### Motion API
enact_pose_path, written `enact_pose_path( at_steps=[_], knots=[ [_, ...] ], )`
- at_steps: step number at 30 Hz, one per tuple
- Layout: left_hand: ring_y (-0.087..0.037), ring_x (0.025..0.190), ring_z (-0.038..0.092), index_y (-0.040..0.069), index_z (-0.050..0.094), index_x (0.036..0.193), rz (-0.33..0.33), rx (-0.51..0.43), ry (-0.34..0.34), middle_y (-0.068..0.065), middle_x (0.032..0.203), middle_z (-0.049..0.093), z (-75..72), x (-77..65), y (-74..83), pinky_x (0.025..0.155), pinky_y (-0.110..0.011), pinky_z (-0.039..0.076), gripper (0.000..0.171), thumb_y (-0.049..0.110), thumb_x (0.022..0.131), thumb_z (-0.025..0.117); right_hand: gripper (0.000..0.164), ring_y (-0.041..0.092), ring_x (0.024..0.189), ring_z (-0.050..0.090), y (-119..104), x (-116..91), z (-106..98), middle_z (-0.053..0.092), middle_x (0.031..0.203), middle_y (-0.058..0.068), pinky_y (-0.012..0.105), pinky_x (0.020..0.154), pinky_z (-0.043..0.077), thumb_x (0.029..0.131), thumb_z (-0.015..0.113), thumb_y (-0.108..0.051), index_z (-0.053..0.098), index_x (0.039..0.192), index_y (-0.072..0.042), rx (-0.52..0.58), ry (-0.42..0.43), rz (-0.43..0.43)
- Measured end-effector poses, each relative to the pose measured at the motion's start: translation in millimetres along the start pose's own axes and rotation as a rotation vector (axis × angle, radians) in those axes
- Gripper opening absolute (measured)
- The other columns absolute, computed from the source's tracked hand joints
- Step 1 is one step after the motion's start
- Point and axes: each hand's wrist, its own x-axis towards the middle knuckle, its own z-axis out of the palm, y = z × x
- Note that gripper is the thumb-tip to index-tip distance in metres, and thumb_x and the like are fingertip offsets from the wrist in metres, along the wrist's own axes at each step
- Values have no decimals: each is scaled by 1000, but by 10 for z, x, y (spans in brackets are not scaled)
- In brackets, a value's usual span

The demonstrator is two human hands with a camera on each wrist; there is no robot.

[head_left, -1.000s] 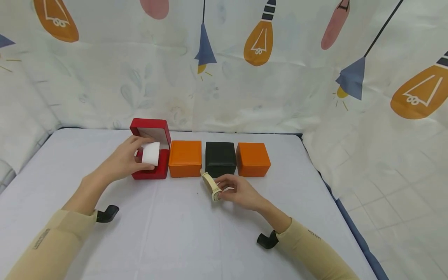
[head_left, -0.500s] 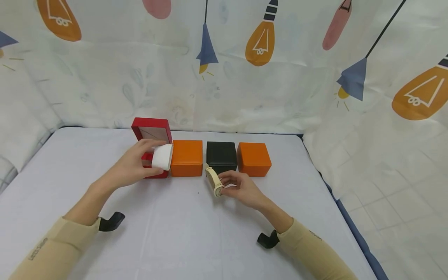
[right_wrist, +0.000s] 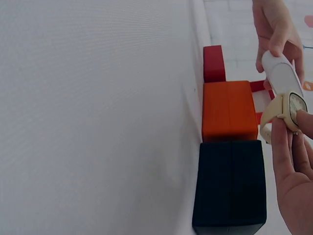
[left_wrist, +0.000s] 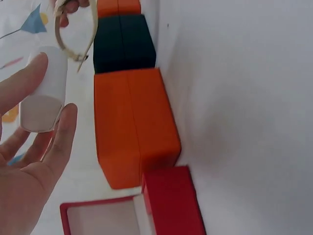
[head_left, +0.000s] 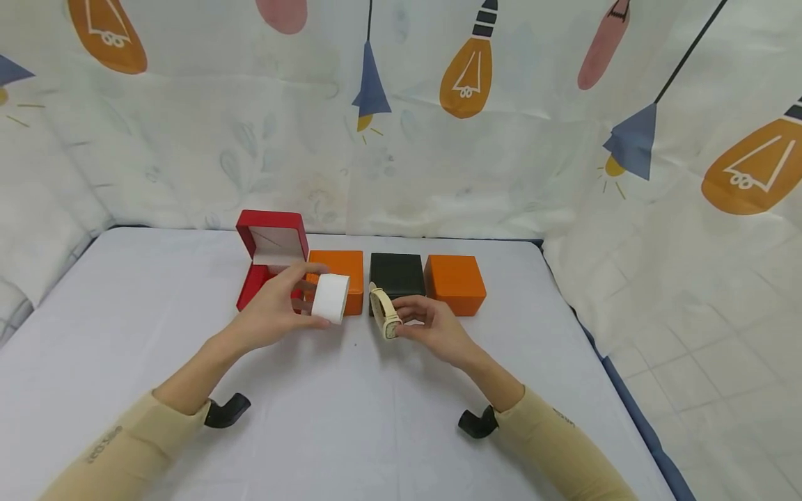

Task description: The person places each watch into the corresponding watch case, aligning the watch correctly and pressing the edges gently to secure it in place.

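Note:
My left hand pinches a white watch cushion between thumb and fingers, in front of the left orange box. In the left wrist view the cushion looks like a rounded, flattened roll. My right hand holds a cream wristwatch by its square case, its strap curved into a loop. The right wrist view shows the watch face between thumb and fingers, overlapping the end of the cushion. Behind the left hand an open red watch box stands with its lid raised.
A closed orange box, a closed dark green box and another orange box stand in a row right of the red one. They rest on a white-covered table before a patterned curtain.
My left hand has lifted the white cushion out of the red box and carried it right, toward the watch. The right hand has moved slightly up with the watch.

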Motion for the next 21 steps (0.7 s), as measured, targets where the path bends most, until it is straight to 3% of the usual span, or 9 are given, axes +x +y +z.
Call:
enact_pose_path(
  at_steps=[3,9,21],
  knots=[
    [-32,111,61,11,50,141,5,-4,-5,-10,131,57,95,10,19,83,-49,60,78,15,76,93,40,25,109,64,-18,6,-6,70,114,9,31,89,57,94,74,-4,64,133,-4,3,2,-1],
    [-29,114,60,15,52,139,-5,-21,-42,-6,132,58,245,28,40,84,-40,61,77,13,75,94,40,26,109,63,-26,27,-4,69,115,11,31,91,57,95,73,-5,63,134,-3,13,8,-2],
    [-26,114,61,12,52,140,32,-65,-66,-4,133,56,408,31,43,85,-34,60,78,12,75,94,40,25,106,65,-27,42,9,70,113,10,31,89,58,94,75,-4,63,132,-2,55,-6,-29]
  ],
)
